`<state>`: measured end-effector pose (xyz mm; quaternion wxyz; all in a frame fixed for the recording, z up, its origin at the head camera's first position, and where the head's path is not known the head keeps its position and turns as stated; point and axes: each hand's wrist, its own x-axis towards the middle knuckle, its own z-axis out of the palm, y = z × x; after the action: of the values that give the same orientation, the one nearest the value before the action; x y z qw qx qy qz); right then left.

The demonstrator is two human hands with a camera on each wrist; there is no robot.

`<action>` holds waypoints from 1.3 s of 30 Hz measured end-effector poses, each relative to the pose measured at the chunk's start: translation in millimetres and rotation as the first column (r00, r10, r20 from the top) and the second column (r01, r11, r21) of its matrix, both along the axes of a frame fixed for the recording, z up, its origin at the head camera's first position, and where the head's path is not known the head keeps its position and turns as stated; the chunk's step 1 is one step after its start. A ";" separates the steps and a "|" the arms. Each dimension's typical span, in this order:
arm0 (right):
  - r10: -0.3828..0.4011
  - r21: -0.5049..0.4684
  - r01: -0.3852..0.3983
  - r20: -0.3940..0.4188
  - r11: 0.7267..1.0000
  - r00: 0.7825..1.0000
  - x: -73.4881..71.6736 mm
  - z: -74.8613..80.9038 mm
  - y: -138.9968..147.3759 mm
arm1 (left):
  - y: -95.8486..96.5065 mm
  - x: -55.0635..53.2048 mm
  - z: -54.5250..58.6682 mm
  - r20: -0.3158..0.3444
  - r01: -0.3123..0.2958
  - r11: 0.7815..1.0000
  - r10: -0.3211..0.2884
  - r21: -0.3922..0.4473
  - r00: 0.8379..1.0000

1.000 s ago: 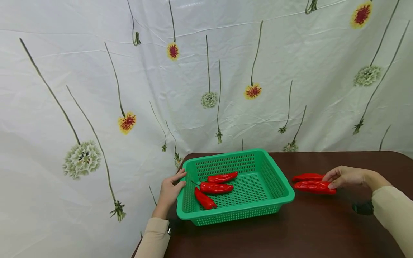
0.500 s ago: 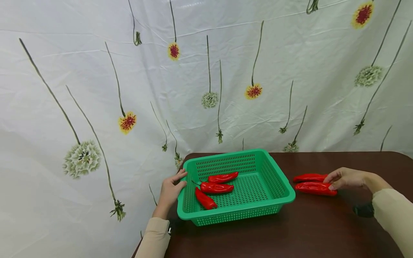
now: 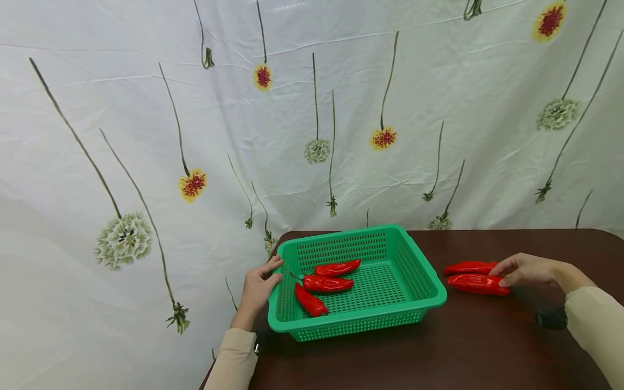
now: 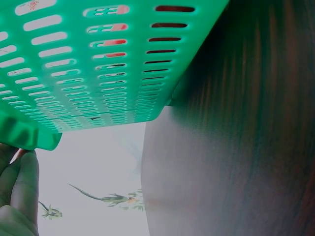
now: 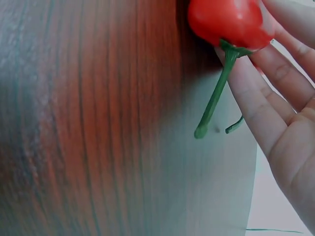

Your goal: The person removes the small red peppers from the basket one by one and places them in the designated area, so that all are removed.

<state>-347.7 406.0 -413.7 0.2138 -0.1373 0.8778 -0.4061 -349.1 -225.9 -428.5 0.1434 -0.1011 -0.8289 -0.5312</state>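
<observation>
A green plastic basket (image 3: 361,315) stands on the table with 3 red chili peppers inside; one pepper (image 3: 327,284) shows a thin dark stem. My left hand (image 3: 257,290) holds the basket's left rim (image 4: 29,135), seen at the lower left of the left wrist view. On the right, two more red chili peppers lie side by side on the table. My right hand (image 3: 528,272) pinches the stem end of the nearer chili pepper (image 3: 475,284) between thumb and fingers. Its green stem (image 5: 216,93) hangs free. The farther chili pepper (image 3: 468,267) lies just behind, partly covered by the fingers.
The dark brown wooden table (image 3: 380,360) carries everything. Behind it hangs a white cloth (image 3: 273,119) printed with flowers. A dark band (image 3: 552,318) sits beneath the right wrist.
Against one second ago, the right hand and the nearer chili pepper sit very slightly farther right and lower in the head view. The left hand and basket stay in place.
</observation>
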 end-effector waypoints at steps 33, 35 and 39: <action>0.007 -0.026 -0.009 -0.057 1.000 0.998 -10.8 41.9 -32.6 | 1.5 3.8 1.2 -0.001 0.017 1.000 -0.017 0.007 1.000; 0.015 -0.012 -0.016 -0.073 1.000 0.997 -14.7 51.0 -41.5 | 1.6 3.5 0.6 -0.004 0.011 1.000 -0.011 0.008 1.000; 0.045 -0.020 -0.047 -0.099 0.999 0.994 -21.8 69.9 -61.9 | 1.9 4.2 1.0 -0.010 -0.003 1.000 0.003 0.007 1.000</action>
<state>-369.5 344.2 -343.7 0.1783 -0.1798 0.8792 -0.4035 -344.9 -224.0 -427.5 0.1488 -0.1021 -0.8263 -0.5335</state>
